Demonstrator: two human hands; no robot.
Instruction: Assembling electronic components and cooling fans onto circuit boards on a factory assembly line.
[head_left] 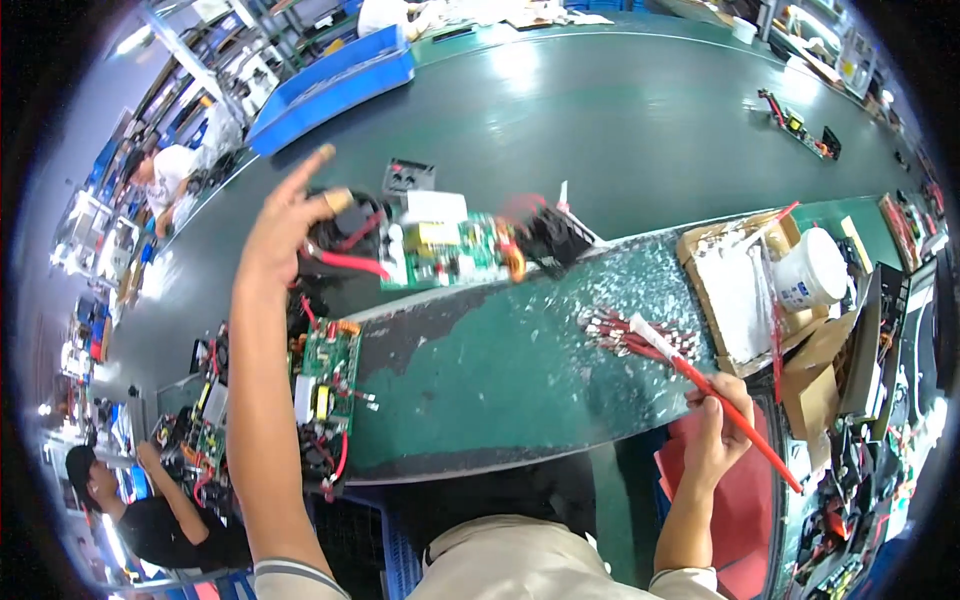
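Note:
My left hand (285, 225) is stretched out with its fingers apart, beside a green circuit board (425, 268) with black and red leads. A band is wrapped round one finger. Whether the fingers touch the leads I cannot tell. A black part (555, 240) at the board's right end is smeared by motion. Closed round a long red stick (765, 448), my right hand (715, 425) tilts its white-coated tip over a pile of short red pieces with pale ends (635, 335). The pile lies on the worn green bench top (480, 390).
A white-smeared cardboard tray (712, 290) and white tub (805, 270) stand right. More boards (330, 365) line the left. Behind are a blue bin (335, 90), a small dark panel (408, 177) and another assembly (800, 128). Two co-workers (165, 175) (160, 525) are at left.

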